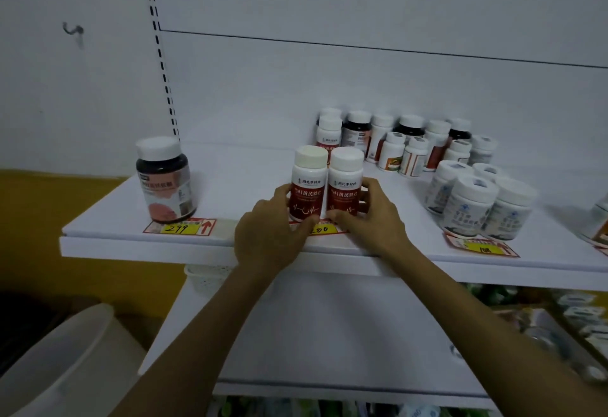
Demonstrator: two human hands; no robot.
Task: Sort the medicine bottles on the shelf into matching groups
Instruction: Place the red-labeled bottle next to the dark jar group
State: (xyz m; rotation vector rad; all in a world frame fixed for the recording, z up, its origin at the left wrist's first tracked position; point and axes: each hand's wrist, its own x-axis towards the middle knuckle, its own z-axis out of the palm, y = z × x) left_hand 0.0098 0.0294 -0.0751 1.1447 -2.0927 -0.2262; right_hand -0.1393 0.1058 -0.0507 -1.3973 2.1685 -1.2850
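Two matching white bottles with red labels stand side by side at the shelf's front edge. My left hand [273, 232] grips the left bottle [308, 183] and my right hand [371, 219] grips the right bottle [345, 183]. A dark bottle with a pink label [166, 183] stands alone at the shelf's left end. A mixed cluster of bottles [404, 143] crowds the back. Several white bottles with blue-grey labels [473, 202] are grouped at the front right.
The white shelf [131, 235] carries yellow price tags along its front edge: one [181, 227] under the dark bottle, another [483, 247] under the blue-grey group. A lower shelf [329, 350] sits beneath, with packaged goods at the far right. A white bin [65, 360] stands lower left.
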